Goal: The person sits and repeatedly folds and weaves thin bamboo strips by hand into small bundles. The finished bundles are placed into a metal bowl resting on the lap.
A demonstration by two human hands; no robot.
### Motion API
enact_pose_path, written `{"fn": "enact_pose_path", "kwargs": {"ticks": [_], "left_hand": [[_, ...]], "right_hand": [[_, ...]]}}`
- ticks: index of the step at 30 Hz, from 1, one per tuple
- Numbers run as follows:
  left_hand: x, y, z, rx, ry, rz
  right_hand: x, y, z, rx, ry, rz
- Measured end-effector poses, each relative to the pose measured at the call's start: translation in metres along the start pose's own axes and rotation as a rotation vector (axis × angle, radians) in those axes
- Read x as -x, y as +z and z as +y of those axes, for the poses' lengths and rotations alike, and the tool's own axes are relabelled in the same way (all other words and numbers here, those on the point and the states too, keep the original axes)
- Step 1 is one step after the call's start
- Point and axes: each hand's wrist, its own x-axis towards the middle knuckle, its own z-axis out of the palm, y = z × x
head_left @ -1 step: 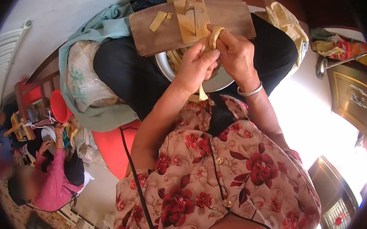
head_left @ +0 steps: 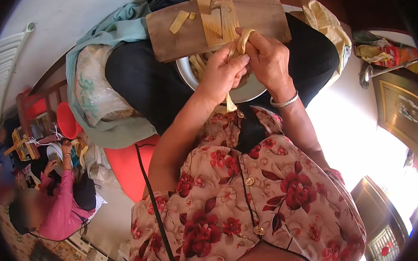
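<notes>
A flat, pale yellow strip (head_left: 244, 42) is pinched between both my hands above my lap. Its upper part loops over the index finger of my right hand (head_left: 270, 61), and a loose tail hangs below my left hand (head_left: 224, 72). My left thumb presses on the strip, and the fingers of both hands are closed. Right under them a pale, round bowl (head_left: 185, 74) holds more yellowish strips, partly hidden by my hands. Just beyond, a wooden board (head_left: 255, 18) lies across my knees. On it rest a wide ridged yellow piece (head_left: 209, 24) and a small loose strip (head_left: 179, 21).
A clear plastic bag (head_left: 93, 86) and green cloth (head_left: 116, 133) lie by my left leg. A yellowish sack (head_left: 325, 24) stands beyond my right knee. At far left, a person in a pink top (head_left: 60, 207) sits near a red container (head_left: 67, 120).
</notes>
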Motion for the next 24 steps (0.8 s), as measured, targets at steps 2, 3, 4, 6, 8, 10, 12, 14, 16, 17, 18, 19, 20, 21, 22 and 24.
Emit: {"fn": "enact_pose_path", "kwargs": {"ticks": [2, 3, 4, 6, 8, 10, 12, 14, 16, 17, 18, 19, 20, 21, 22, 24], "left_hand": [[-0.008, -0.015, -0.013, -0.231, 0.114, 0.015], [-0.008, -0.016, -0.015, -0.352, 0.169, 0.022], [-0.003, -0.016, -0.015, -0.711, 0.337, 0.135], [0.004, -0.020, -0.015, -1.235, 0.537, 0.210], [0.009, -0.021, -0.016, -1.525, 0.647, 0.225], [0.008, -0.026, -0.026, -1.441, 0.747, 0.225], [0.004, -0.030, -0.034, -1.350, 0.834, 0.219], [0.000, -0.032, -0.035, -1.241, 0.745, 0.171], [0.002, -0.033, -0.027, -1.175, 0.611, 0.119], [0.004, -0.033, -0.025, -1.170, 0.611, 0.086], [0.005, -0.033, -0.023, -1.165, 0.618, 0.051], [0.005, -0.032, -0.020, -1.160, 0.625, 0.015], [0.005, -0.031, -0.014, -1.098, 0.560, -0.030], [0.002, -0.030, -0.015, -1.120, 0.554, 0.031], [-0.002, -0.027, -0.018, -1.141, 0.547, 0.092], [-0.008, -0.019, -0.024, -1.103, 0.487, 0.229]], "right_hand": [[-0.002, 0.001, 0.001, 0.038, -0.038, 0.000], [-0.001, 0.000, 0.002, 0.055, -0.053, 0.003], [0.004, -0.001, 0.003, 0.080, -0.015, -0.085], [0.018, 0.001, 0.003, -0.083, 0.254, -0.276], [0.038, 0.012, 0.019, -0.368, 0.540, -0.480], [0.053, 0.025, 0.028, -0.767, 0.679, -0.523], [0.058, 0.023, 0.024, -1.141, 0.895, -0.600], [0.062, 0.027, 0.030, -1.346, 0.954, -0.585], [0.058, 0.025, 0.026, -1.498, 0.951, -0.529], [0.057, 0.024, 0.024, -1.385, 0.923, -0.551], [0.056, 0.023, 0.023, -1.270, 0.889, -0.569], [0.054, 0.021, 0.023, -1.155, 0.854, -0.583], [0.053, 0.022, 0.019, -0.810, 0.651, -0.450], [0.050, 0.023, 0.015, -0.652, 0.501, -0.373], [0.047, 0.023, 0.011, -0.493, 0.352, -0.296], [0.041, 0.021, 0.006, -0.287, 0.170, -0.182]]}}
